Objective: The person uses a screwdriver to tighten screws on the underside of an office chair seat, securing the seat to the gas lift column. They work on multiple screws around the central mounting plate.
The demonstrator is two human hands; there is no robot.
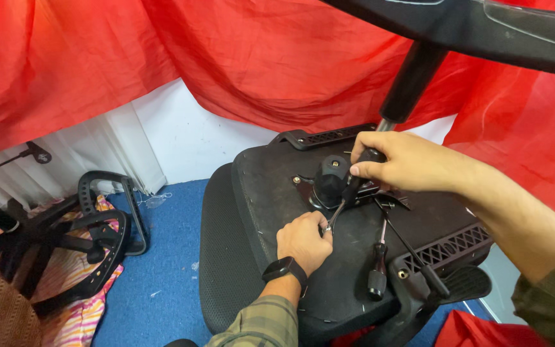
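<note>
The right hand (396,160) is gripping a screwdriver (348,196) by its handle, while the left hand (303,239) is pinching its tip against the upturned chair seat (271,186) beside the black mechanism (332,180). Judging by this, a screw is being driven; steady downward pressure seems needed.

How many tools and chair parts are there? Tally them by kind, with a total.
Screwdrivers: 2, one in the right hand, one lying on the seat underside
Upturned chair seats: 1
Loose armrests: 2
Total: 5

matt black plastic seat underside (329,270)
</note>
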